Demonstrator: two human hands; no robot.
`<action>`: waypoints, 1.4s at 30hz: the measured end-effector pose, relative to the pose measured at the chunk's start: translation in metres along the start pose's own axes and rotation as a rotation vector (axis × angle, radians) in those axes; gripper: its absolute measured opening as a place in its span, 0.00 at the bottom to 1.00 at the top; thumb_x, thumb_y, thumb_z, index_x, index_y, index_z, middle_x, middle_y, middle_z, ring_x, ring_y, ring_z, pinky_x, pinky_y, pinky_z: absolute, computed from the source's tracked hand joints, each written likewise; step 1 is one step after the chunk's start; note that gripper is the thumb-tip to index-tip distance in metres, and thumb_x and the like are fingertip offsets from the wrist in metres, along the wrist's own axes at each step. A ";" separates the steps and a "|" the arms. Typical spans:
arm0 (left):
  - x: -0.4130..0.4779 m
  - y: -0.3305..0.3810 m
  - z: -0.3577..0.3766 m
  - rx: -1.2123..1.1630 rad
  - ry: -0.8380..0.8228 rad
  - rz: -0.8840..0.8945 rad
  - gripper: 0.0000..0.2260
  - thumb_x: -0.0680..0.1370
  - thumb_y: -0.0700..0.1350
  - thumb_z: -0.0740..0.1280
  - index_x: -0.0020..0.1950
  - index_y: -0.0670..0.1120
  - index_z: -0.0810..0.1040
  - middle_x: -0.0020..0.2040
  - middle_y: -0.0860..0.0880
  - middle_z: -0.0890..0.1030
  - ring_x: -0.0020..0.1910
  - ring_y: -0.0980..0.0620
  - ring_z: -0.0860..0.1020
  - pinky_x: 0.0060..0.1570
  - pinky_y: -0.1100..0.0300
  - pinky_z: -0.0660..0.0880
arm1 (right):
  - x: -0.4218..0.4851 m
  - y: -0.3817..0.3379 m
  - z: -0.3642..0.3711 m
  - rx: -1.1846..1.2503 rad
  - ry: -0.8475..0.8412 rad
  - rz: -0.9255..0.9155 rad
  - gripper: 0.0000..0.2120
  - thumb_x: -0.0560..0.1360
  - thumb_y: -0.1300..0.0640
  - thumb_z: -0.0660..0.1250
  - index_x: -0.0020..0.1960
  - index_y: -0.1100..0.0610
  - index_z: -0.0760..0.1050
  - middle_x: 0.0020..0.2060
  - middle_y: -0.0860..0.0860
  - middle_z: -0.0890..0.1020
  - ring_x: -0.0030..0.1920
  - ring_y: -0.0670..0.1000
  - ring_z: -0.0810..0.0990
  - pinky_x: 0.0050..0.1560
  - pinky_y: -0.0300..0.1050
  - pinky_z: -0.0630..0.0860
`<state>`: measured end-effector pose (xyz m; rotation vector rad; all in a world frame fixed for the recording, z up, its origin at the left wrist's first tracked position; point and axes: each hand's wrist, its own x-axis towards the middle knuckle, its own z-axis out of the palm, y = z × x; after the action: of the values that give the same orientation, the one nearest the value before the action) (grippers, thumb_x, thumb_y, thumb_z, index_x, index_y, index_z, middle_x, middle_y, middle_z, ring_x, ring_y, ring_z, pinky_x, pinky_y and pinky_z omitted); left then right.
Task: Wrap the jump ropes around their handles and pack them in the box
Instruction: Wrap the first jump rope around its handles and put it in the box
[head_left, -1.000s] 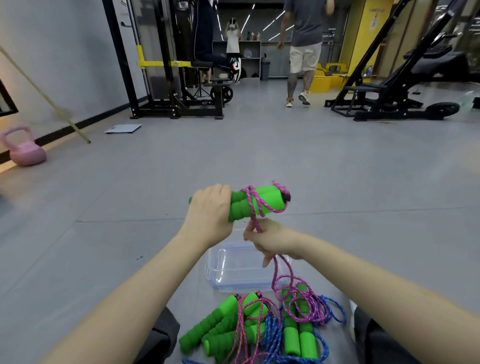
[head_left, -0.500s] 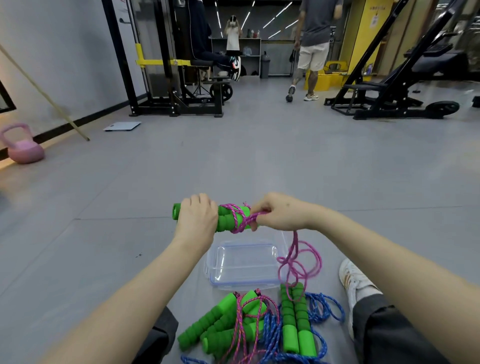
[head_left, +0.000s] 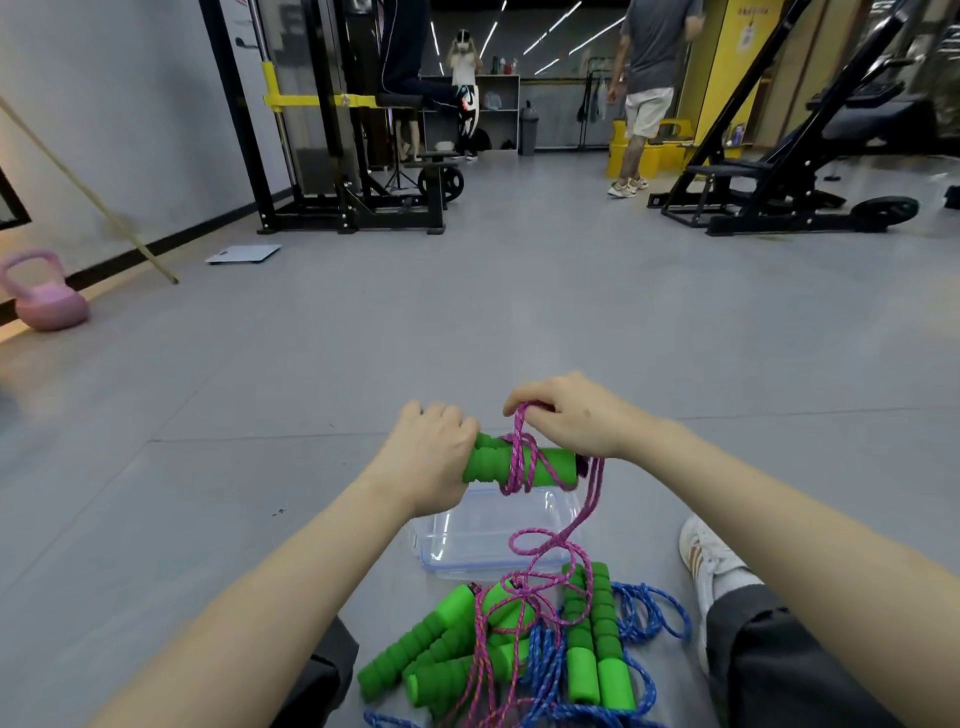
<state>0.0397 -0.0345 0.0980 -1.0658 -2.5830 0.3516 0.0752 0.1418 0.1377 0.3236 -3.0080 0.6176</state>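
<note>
My left hand grips the left end of a pair of green foam handles held level above the floor. A pink rope is looped a few times around them. My right hand pinches that rope above the handles; its slack hangs down to the right and trails to the floor. Below the handles sits a clear plastic box, open and with nothing in it. In front of me lies a pile of green handles tangled with pink and blue rope.
My shoe and knee are at the right of the pile. A pink kettlebell stands by the left wall. Gym racks and a bench machine stand far back, where a person walks.
My right hand has carried the pink rope from below the handles up and over them, adding a loop. The handles have shifted right and lower, and the slack on the floor is shorter.
</note>
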 end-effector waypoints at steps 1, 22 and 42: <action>0.000 -0.004 -0.001 0.022 0.074 0.122 0.10 0.69 0.47 0.66 0.49 0.46 0.72 0.45 0.48 0.76 0.43 0.47 0.76 0.41 0.57 0.65 | -0.002 0.001 -0.003 -0.028 -0.069 -0.016 0.16 0.78 0.60 0.55 0.59 0.50 0.77 0.34 0.41 0.76 0.36 0.43 0.72 0.44 0.41 0.70; 0.004 0.000 -0.013 -0.384 0.434 -0.002 0.15 0.67 0.51 0.59 0.45 0.45 0.80 0.35 0.49 0.77 0.33 0.45 0.76 0.33 0.59 0.69 | -0.018 0.021 0.033 1.266 -0.257 0.320 0.17 0.79 0.62 0.54 0.34 0.57 0.74 0.18 0.46 0.69 0.16 0.43 0.63 0.26 0.37 0.75; 0.000 0.006 0.011 0.083 -0.094 -0.178 0.13 0.74 0.38 0.61 0.57 0.44 0.67 0.56 0.45 0.69 0.56 0.45 0.69 0.44 0.56 0.59 | -0.002 -0.021 0.003 0.006 -0.089 0.005 0.09 0.72 0.65 0.59 0.43 0.52 0.74 0.27 0.44 0.69 0.30 0.46 0.69 0.30 0.35 0.64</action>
<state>0.0391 -0.0317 0.0859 -0.8023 -2.6950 0.4698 0.0811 0.1226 0.1431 0.3534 -3.0935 0.6295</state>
